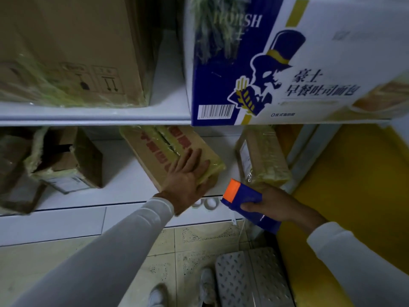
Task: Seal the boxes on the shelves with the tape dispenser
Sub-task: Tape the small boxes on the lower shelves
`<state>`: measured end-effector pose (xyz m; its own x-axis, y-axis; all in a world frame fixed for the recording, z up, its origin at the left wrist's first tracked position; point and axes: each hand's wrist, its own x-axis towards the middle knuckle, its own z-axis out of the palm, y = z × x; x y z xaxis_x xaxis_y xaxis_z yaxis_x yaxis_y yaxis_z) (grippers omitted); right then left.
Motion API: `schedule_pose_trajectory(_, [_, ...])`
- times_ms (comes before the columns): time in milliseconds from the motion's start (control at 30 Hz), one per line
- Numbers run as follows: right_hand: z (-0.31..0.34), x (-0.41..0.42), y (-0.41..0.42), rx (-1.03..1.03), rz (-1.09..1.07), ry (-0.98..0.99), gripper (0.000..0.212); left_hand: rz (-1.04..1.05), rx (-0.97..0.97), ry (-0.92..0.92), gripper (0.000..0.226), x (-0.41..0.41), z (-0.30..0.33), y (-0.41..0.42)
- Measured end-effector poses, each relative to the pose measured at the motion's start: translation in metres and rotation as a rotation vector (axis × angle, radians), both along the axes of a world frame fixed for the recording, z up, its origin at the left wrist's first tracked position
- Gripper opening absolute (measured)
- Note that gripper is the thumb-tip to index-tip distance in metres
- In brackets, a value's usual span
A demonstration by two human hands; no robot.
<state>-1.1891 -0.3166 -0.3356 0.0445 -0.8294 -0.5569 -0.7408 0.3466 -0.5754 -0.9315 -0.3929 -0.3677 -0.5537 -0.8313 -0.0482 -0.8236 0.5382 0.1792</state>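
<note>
A flat brown box with red print (155, 151) lies on the lower white shelf (124, 196), yellowish tape running along its top seam and near end. My left hand (186, 178) rests flat on its near end, fingers spread. My right hand (276, 204) grips a blue tape dispenser with an orange front (243, 198), held just off the shelf's front edge, right of that box. A small taped box (263, 156) stands behind the dispenser.
A torn, half-open box (66, 158) sits at the left of the lower shelf. Tape rolls (209, 203) lie at the shelf edge. On the upper shelf stand a large brown carton (70, 52) and a white-and-blue carton (298, 63). A step stool (252, 280) stands on the tiled floor beside a yellow wall (354, 185).
</note>
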Motion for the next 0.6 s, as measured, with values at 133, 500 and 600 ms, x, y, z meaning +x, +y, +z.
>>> schedule_pose_trajectory(133, [0.005, 0.014, 0.018, 0.015, -0.041, 0.032, 0.034, -0.045, 0.041, -0.108, 0.070, 0.018, 0.001, -0.003])
schedule_pose_trajectory(500, [0.009, 0.085, 0.063, 0.017, -0.038, -0.138, 0.046, -0.491, -0.362, -0.233, 0.075, 0.096, 0.016, -0.003])
schedule_pose_trajectory(600, [0.010, 0.101, 0.070, 0.004, -0.045, -0.203, 0.045, -0.338, -0.109, -0.310, 0.068, 0.097, 0.005, -0.005])
